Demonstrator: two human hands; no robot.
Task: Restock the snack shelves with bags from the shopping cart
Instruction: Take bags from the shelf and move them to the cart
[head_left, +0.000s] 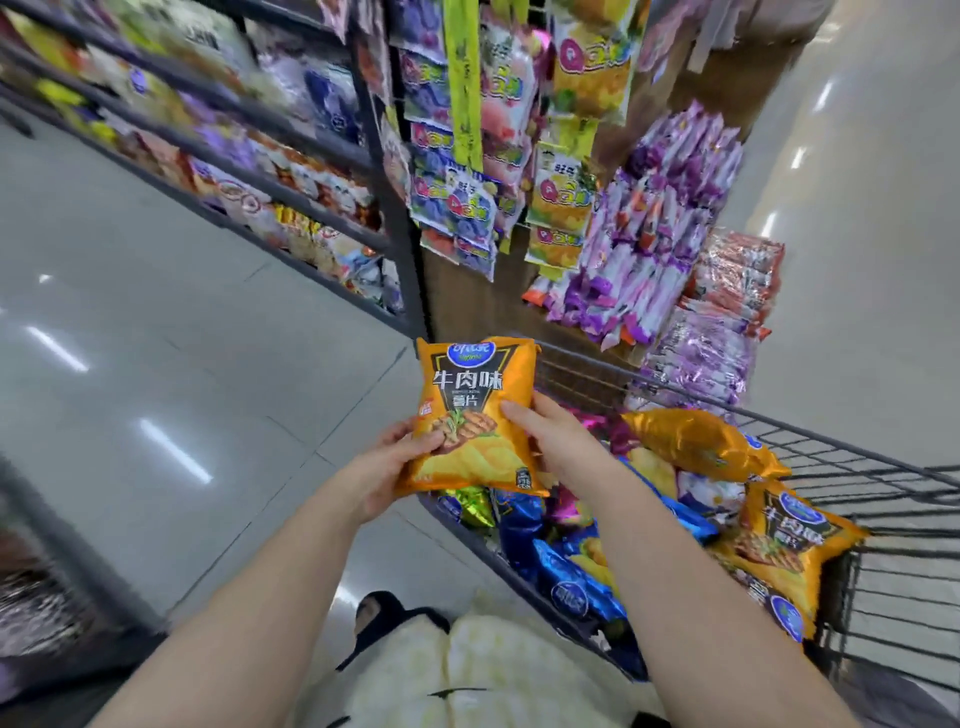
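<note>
An orange chip bag (467, 384) with a blue round logo is held upright in front of me, above the near-left corner of the shopping cart (852, 457). My left hand (395, 467) grips its lower left edge, thumb on the front. My right hand (550, 436) holds its right side, thumb on the front, fingers behind. The wire cart holds several more bags: orange ones (779, 540) and blue ones (571, 577). Dark snack shelves (249, 171) packed with bags run along the upper left.
Hanging strips of candy packets (467, 171) cover the shelf end straight ahead. Stacks of purple-and-white packets (649, 234) pile up beside them on the right. Grey tiled floor (130, 338) lies on the left, and a dark shelf edge (62, 545) sits at the lower left.
</note>
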